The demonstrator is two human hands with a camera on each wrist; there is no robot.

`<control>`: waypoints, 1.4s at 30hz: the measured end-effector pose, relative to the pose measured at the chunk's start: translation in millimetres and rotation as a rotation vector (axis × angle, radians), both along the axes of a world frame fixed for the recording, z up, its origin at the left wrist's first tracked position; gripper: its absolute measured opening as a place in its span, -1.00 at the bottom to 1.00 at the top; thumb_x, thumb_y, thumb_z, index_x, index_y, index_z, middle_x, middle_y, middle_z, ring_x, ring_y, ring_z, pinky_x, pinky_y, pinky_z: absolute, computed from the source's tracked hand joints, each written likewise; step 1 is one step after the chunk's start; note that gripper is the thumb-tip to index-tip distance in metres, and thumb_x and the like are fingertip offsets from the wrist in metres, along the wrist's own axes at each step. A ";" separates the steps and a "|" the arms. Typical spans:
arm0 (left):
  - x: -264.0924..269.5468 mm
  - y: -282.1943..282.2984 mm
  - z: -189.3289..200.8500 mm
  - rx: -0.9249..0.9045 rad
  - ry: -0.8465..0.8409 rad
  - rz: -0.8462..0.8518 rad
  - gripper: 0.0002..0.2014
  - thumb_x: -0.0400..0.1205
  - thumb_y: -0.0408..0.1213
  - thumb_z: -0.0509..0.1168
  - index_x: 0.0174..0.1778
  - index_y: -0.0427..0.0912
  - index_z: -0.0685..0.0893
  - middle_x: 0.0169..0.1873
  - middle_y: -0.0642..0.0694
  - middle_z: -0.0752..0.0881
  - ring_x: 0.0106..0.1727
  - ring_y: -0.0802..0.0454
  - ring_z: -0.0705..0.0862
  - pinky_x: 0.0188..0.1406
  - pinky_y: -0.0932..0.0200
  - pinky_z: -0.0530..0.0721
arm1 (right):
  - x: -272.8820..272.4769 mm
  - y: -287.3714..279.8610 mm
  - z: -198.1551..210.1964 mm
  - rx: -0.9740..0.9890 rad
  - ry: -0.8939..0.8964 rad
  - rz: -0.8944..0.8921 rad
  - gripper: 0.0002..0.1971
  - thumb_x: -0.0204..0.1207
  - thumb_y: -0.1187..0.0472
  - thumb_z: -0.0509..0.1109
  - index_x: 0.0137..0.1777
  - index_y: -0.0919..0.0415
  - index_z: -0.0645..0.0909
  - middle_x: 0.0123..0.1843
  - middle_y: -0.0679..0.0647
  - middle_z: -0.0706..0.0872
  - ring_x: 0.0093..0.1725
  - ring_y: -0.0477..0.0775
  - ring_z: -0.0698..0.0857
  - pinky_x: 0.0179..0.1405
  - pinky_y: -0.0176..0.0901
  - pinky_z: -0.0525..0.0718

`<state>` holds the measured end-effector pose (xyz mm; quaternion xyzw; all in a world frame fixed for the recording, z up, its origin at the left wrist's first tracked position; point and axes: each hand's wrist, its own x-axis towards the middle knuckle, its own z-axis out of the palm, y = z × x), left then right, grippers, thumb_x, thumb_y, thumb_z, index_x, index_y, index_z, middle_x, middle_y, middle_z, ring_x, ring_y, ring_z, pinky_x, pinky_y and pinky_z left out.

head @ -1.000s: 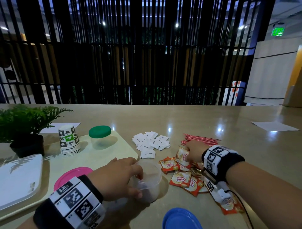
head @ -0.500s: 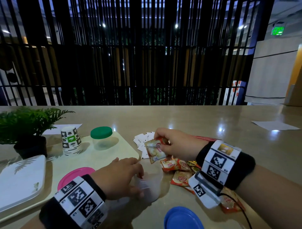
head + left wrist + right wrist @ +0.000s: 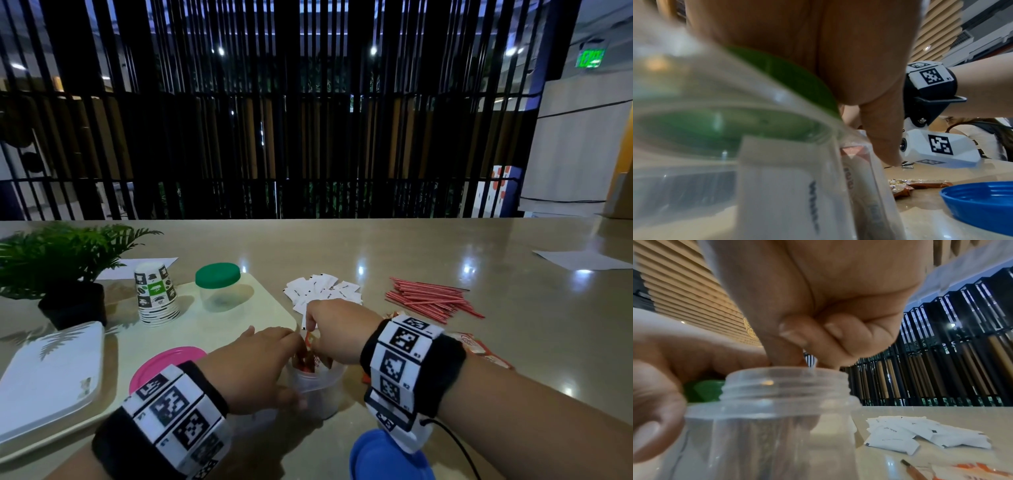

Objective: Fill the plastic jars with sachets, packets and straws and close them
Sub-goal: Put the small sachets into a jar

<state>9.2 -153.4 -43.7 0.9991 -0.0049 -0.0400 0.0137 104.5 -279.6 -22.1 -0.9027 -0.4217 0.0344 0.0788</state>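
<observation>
My left hand (image 3: pixel 274 363) grips a clear open jar (image 3: pixel 315 387) standing on the table. Over its mouth, my right hand (image 3: pixel 325 335) pinches an orange creamer packet (image 3: pixel 310 356) and pokes it down into the jar. In the right wrist view the fingers (image 3: pixel 793 340) reach past the jar's threaded rim (image 3: pixel 785 374). The left wrist view shows pale packets (image 3: pixel 787 186) standing inside the jar. More orange packets (image 3: pixel 479 349) lie to the right. White sachets (image 3: pixel 325 291) and red straws (image 3: pixel 428 301) lie further back.
A blue lid (image 3: pixel 387 459) lies near the front edge and a pink lid (image 3: pixel 164 363) on the pale tray (image 3: pixel 239 325). The tray also carries a green-lidded jar (image 3: pixel 217 287) and stacked paper cups (image 3: pixel 156 294). A potted plant (image 3: pixel 65 267) and a white board (image 3: pixel 51 377) stand left.
My right hand picked an orange packet from the pile, carried it left and now pushes it into the jar mouth. The left hand stayed on the jar.
</observation>
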 end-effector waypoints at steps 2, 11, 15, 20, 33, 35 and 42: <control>0.0 -1.0 1.4 -0.022 0.005 0.011 -0.36 0.51 0.21 0.38 0.45 0.11 0.37 0.46 0.11 0.45 0.48 0.10 0.38 0.64 -0.07 0.07 | -1.4 -0.8 0.9 0.020 0.070 0.005 -0.70 0.59 0.21 0.33 0.29 0.16 0.46 0.12 0.11 0.68 -0.07 0.05 0.57 -0.38 -0.25 0.42; 0.9 0.1 -0.5 -0.033 0.004 0.031 -0.23 0.48 0.25 0.39 0.55 0.11 0.26 0.52 0.10 0.41 0.51 0.09 0.38 0.64 0.00 0.12 | -17.0 -8.3 15.7 -0.143 0.153 0.116 -0.79 0.67 0.21 0.17 0.09 0.34 0.54 -0.15 0.17 0.54 -0.19 0.09 0.50 -0.41 -0.22 0.36; 1.1 0.3 -0.4 -0.008 0.002 -0.035 -0.26 0.52 0.23 0.36 0.57 0.17 0.21 0.54 0.09 0.37 0.51 0.07 0.34 0.59 -0.02 0.18 | -21.7 -11.9 18.7 -0.213 0.189 0.145 -0.80 0.64 0.19 0.15 -0.24 0.14 0.42 -0.23 0.09 0.51 -0.21 0.05 0.46 -0.41 -0.22 0.33; 2.9 1.5 -3.2 0.079 0.009 -0.076 -0.35 0.57 0.23 0.27 0.57 0.17 0.27 0.50 0.01 0.36 0.45 -0.01 0.35 0.44 0.03 0.29 | -27.0 -17.0 21.6 -0.190 0.294 0.192 -0.73 0.69 0.24 0.09 -0.27 0.03 0.37 -0.33 -0.09 0.39 -0.36 -0.18 0.38 -0.43 -0.32 0.28; 6.3 1.9 -2.5 0.083 0.022 -0.086 -0.40 0.56 0.25 0.26 0.51 0.20 0.35 0.46 0.03 0.37 0.43 -0.01 0.38 0.44 -0.02 0.35 | -12.1 -12.7 1.4 -0.210 0.418 0.153 -0.75 0.68 0.17 0.11 0.15 0.26 0.56 0.02 0.21 0.57 -0.09 0.24 0.56 -0.21 -0.07 0.47; 6.0 1.9 -2.5 0.075 0.018 -0.084 -0.42 0.56 0.25 0.27 0.49 0.20 0.37 0.44 0.04 0.39 0.41 -0.01 0.39 0.43 0.00 0.36 | -10.9 -12.8 0.3 -0.204 0.422 0.157 -0.82 0.68 0.17 0.11 0.00 0.18 0.53 -0.03 0.20 0.56 -0.08 0.19 0.52 -0.17 -0.01 0.45; 6.1 3.9 -4.0 0.070 -0.015 -0.097 -0.47 0.51 0.29 0.26 0.37 0.20 0.47 0.35 0.09 0.46 0.35 0.04 0.46 0.35 0.02 0.42 | 19.3 -35.3 16.8 0.142 0.517 0.074 -0.92 0.64 0.20 0.24 -0.08 0.10 0.52 -0.09 0.01 0.77 -0.46 -0.10 0.46 -0.54 -0.29 0.37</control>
